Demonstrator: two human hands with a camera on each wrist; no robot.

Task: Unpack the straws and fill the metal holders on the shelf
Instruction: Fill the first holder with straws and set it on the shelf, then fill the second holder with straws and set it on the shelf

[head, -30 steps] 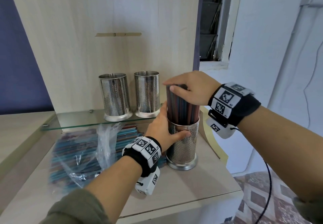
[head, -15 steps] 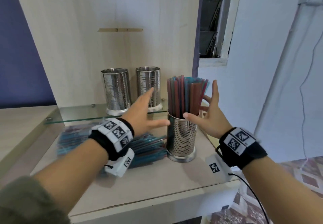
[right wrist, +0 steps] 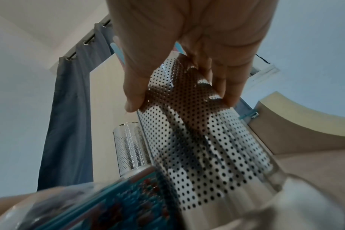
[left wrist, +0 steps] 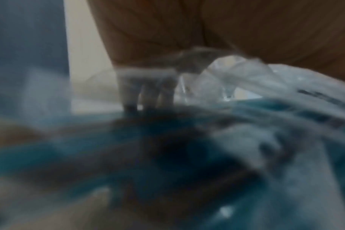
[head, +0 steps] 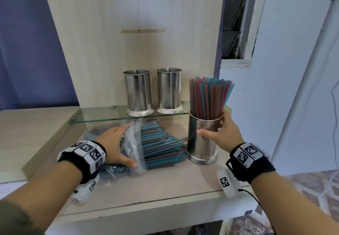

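Head view: the hands, hovering open a moment ago, have landed. The right hand (head: 225, 135) wraps its grip round the filled holder (head: 201, 143) on the counter (head: 174, 185). Left of the holder, the left hand (head: 113, 143) lies spread on the straw bag (head: 134, 143). Shelving the holder looks next.

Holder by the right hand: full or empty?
Full. Red and blue straws stand packed in the holder, rising above its rim; the right hand grips its wall.
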